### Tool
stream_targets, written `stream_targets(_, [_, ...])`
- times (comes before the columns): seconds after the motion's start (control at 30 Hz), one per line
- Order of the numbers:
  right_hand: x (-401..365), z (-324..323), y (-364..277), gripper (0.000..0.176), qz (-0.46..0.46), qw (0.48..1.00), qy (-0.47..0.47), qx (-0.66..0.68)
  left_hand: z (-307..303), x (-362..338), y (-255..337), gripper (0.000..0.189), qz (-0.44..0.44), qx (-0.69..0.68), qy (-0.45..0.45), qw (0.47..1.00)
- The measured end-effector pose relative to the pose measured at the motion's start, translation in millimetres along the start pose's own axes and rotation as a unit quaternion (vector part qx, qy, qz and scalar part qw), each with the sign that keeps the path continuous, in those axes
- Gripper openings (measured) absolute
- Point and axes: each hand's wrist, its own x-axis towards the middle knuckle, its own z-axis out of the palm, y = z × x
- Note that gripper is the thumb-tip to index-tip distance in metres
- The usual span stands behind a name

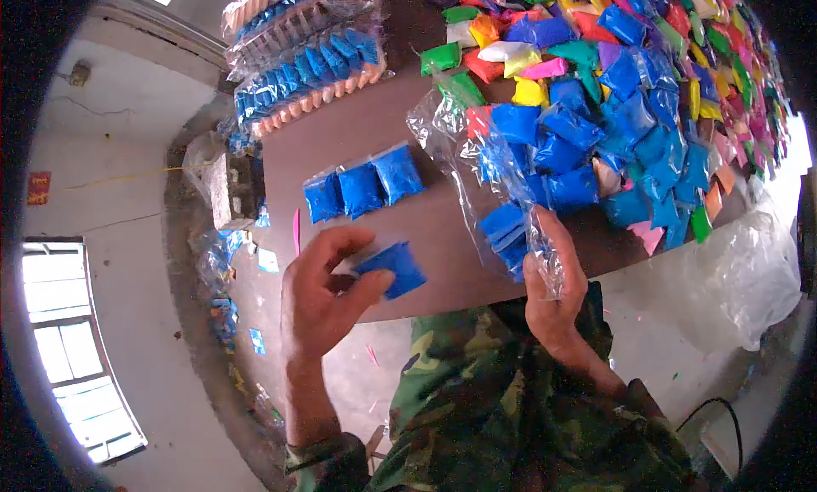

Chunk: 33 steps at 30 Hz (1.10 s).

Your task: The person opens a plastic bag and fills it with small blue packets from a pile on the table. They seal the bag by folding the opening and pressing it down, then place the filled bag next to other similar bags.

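Between the thumb and fingers of my left hand [328, 292] is a small blue packet [398, 269], held above the table's near edge. My right hand [557, 283] pinches a clear plastic bag [464, 181], which stretches up and left over the table. A few blue packets [508, 233] show beside my right fingers, seen partly through the film. Farther in, three blue packets [361, 189] lie side by side in a row on the brown table [332, 147].
A large heap of colourful packets [587, 49] covers the table's right side. Filled clear bags with rows of blue and peach packets [311, 75] lie at the far left. A pink strip [296, 231] rests near the left edge. Clear plastic sheeting [740, 271] hangs at right.
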Motion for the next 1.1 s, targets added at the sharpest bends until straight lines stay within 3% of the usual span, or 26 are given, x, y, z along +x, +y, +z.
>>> stream_targets(0.07, [-1,0,0,0.048,0.009,1.0,0.004,0.003,22,10,24,0.042,0.025,-0.073,0.009,0.997])
stream_targets(0.17, [-2,1,-2,0.048,0.031,0.999,0.009,0.02,56,36,40,0.041,0.08,-0.058,0.028,0.995])
stream_targets(0.3, [-3,0,2,0.048,0.033,0.999,0.002,0.027,89,66,25,0.038,0.105,-0.075,0.042,0.991])
stream_targets(0.4, [-5,0,4,0.05,0.033,0.999,0.008,0.03,98,74,19,0.042,0.161,-0.011,0.063,0.985])
stream_targets(0.5, [-3,-1,6,0.048,0.024,0.999,0.015,0.015,106,69,28,0.04,0.135,0.004,0.063,0.989])
stream_targets(0.6, [-4,-1,5,0.05,0.025,0.999,0.004,0.019,108,63,40,0.039,0.174,0.005,0.108,0.979])
stream_targets(0.7, [-5,0,9,0.051,0.013,0.999,0.004,0.034,108,68,40,0.033,0.135,-0.052,0.111,0.983])
stream_targets(0.8, [-4,-2,6,0.051,0.015,0.999,0.004,0.03,111,73,24,0.035,0.113,-0.017,0.094,0.989])
stream_targets(0.9, [-5,-3,5,0.05,0.018,0.999,0.004,0.026,116,75,10,0.034,0.219,0.09,0.126,0.964])
stream_targets(1.1, [-1,0,3,0.043,0.008,0.999,0.023,0.021,111,70,8,0.036,0.225,0.164,0.063,0.958])
